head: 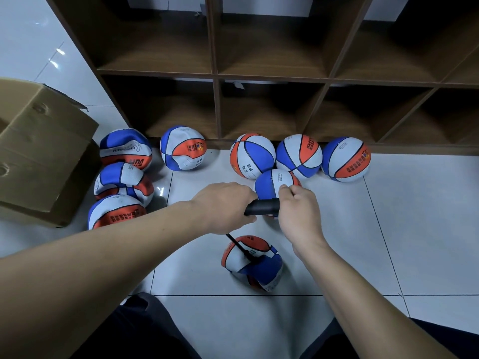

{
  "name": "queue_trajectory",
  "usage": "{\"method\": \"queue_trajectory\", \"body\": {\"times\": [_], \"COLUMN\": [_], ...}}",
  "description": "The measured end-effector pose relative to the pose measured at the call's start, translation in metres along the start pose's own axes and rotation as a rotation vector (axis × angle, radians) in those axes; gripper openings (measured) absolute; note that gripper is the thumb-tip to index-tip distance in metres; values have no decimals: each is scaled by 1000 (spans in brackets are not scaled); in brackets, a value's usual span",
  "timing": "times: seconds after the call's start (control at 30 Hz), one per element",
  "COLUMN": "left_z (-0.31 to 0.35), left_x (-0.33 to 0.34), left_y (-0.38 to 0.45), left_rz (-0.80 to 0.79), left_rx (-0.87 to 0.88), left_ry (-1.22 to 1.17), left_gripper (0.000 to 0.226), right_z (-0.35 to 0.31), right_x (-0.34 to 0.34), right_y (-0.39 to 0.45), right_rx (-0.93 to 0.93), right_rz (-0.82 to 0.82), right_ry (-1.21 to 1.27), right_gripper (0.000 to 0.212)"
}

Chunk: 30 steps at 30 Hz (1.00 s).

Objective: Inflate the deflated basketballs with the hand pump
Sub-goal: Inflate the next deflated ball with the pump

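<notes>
While both hands gripped the black pump (261, 206), left hand (224, 207) at nine o'clock, right hand (298, 211) at three, its hose (237, 244) reached the crumpled basketball (252, 263) at six.

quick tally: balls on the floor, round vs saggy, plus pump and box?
Round, inflated-looking balls: 4, in a cluster by the shelf, e.g.
Saggy, deflated balls: 5, incl. the one on the pump hose
Hand pump: 1, gripped by left hand and right hand
Cardboard box: 1
Total: 11
</notes>
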State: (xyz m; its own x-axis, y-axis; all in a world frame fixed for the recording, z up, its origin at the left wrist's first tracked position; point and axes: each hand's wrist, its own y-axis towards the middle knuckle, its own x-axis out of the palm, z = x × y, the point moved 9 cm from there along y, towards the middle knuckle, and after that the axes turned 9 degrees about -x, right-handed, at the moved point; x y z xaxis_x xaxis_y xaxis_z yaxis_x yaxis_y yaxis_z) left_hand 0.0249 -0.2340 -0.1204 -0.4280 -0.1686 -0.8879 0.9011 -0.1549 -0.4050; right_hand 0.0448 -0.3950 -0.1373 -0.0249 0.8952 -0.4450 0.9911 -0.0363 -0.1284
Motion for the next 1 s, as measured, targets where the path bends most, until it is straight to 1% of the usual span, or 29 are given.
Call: {"method": "queue_trajectory", "body": {"times": [0.2, 0.33, 0.47, 0.57, 0.73, 0.83, 1.0], "left_z": [-1, -1, -24, -43, -42, -40, -33], "left_x": [-1, 0, -3, -4, -10, -11, -10], "left_y": [3, 5, 6, 5, 4, 3, 2], "left_rz": [-3, -13, -105, -182, -133, -104, -74], "left_rx": [30, 49, 7, -25, -24, -32, -21], "left_ry": [-25, -35, -54, -89, -25, -1, 39], "left_gripper": [31, 20, 23, 24, 26, 25, 25], "right_z": [-5, -6, 3, 15, 16, 11, 15], "right_x": [-4, -9, -40, -63, -65, -63, -48], "right_y": [1, 5, 17, 23, 21, 19, 15], "right_rx": [-27, -45, 11, 98, 121, 102, 96], "right_rz": [10, 5, 76, 139, 156, 169, 133], "right_ry": [-8, -36, -22, 14, 18, 26, 37], "right_gripper": [42, 42, 36, 40, 42, 42, 41]}}
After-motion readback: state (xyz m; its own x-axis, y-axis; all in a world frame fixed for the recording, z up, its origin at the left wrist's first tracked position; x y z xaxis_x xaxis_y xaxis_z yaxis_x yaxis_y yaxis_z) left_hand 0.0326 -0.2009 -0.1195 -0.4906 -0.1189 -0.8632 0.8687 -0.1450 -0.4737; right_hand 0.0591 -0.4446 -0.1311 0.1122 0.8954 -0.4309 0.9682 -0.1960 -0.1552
